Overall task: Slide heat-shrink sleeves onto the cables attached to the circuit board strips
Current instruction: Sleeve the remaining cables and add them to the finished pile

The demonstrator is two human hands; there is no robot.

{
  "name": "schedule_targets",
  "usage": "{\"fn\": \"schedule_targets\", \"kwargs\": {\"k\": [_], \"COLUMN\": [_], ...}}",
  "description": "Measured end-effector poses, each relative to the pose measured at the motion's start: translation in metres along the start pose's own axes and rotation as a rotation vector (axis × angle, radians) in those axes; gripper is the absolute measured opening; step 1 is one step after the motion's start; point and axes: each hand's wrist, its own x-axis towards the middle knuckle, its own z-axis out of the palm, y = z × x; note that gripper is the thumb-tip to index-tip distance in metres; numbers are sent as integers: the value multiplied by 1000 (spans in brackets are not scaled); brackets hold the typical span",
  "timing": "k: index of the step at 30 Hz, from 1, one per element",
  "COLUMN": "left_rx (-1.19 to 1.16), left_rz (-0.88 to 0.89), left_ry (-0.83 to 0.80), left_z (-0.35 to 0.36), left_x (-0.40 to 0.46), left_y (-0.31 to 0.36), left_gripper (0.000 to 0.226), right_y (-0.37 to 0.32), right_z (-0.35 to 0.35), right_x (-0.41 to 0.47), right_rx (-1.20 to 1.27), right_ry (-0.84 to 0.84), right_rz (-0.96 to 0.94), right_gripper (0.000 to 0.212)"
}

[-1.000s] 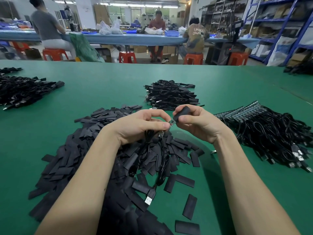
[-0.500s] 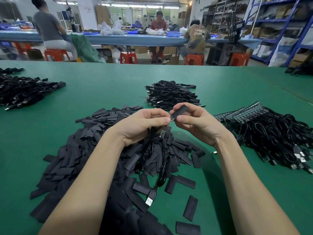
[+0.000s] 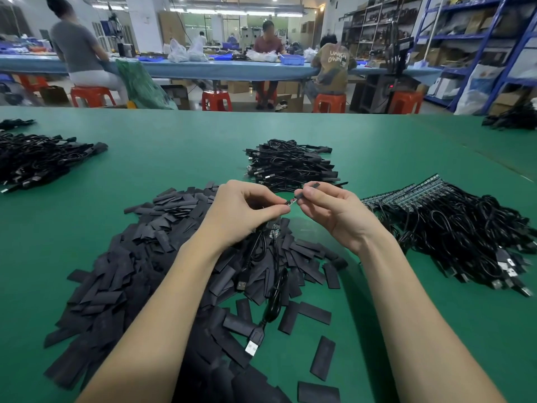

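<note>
Over the green table (image 3: 174,158), with the heap of loose black sleeves (image 3: 151,257) lying below your forearms, your left hand (image 3: 244,213) is pinching a small circuit board strip (image 3: 291,201) between thumb and forefinger, its black cable (image 3: 273,289) hanging down onto the heap. Just beside it, your right hand (image 3: 334,210) is gripping one heat-shrink sleeve (image 3: 308,189) in curled fingers, its open end meeting the strip's tip, while the pile of cabled board strips (image 3: 453,222) is lying further right.

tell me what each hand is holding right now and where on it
The right hand pinches a black heat-shrink sleeve near its lower end. The left hand pinches a small circuit board strip by one end, its cable hanging below.
</note>
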Motion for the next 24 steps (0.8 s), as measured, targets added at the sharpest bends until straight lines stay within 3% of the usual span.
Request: {"fn": "schedule_targets", "kwargs": {"k": [4, 19, 24], "left_rx": [75, -60, -10], "left_rz": [47, 33, 90], "left_ry": [20, 36, 58], "left_z": [4, 7, 11], "left_x": [-1, 0, -1], "left_y": [-3, -2, 1], "left_gripper": [6, 6, 4], "right_y": [5, 10, 16], "right_z": [0, 5, 9], "right_x": [-1, 1, 2], "right_rx": [55, 18, 70], "right_ry": [7, -27, 49], "right_rz": [16, 10, 21], "right_gripper": [9, 9, 5]}}
